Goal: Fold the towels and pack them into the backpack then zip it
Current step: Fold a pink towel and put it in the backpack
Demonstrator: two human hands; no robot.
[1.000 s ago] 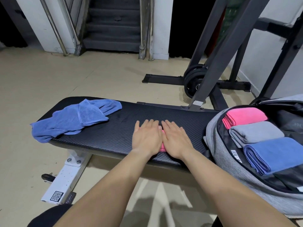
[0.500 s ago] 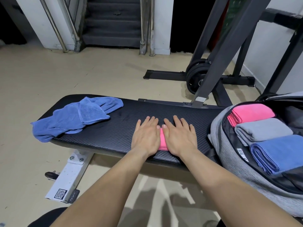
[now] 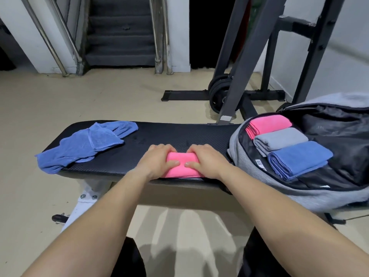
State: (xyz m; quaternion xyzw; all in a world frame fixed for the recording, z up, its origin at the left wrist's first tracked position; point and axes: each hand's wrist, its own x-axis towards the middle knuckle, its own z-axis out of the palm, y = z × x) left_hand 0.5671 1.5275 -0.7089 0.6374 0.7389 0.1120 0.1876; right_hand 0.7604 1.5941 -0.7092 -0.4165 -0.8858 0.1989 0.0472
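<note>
A folded pink towel [image 3: 182, 166] lies near the front edge of the black bench [image 3: 159, 134]. My left hand [image 3: 155, 161] grips its left end and my right hand [image 3: 207, 161] grips its right end, fingers curled over the far side and thumbs on top. An unfolded blue towel [image 3: 85, 145] lies crumpled on the bench's left end. The open grey backpack [image 3: 249, 176] rests at the bench's right end. Inside it sit a folded pink towel [image 3: 269, 124], a folded grey towel [image 3: 279, 139] and a folded blue towel [image 3: 297, 158], side by side.
A black weight rack [image 3: 239, 76] with plates [image 3: 217, 92] stands behind the bench on the beige floor. Stairs [image 3: 119, 33] with metal rails rise at the back. The bench's white leg [image 3: 83, 202] shows below its front edge.
Both hands went from lying flat and close together on the pink towel to spread apart with curled fingers gripping its two ends. More of the towel shows between them.
</note>
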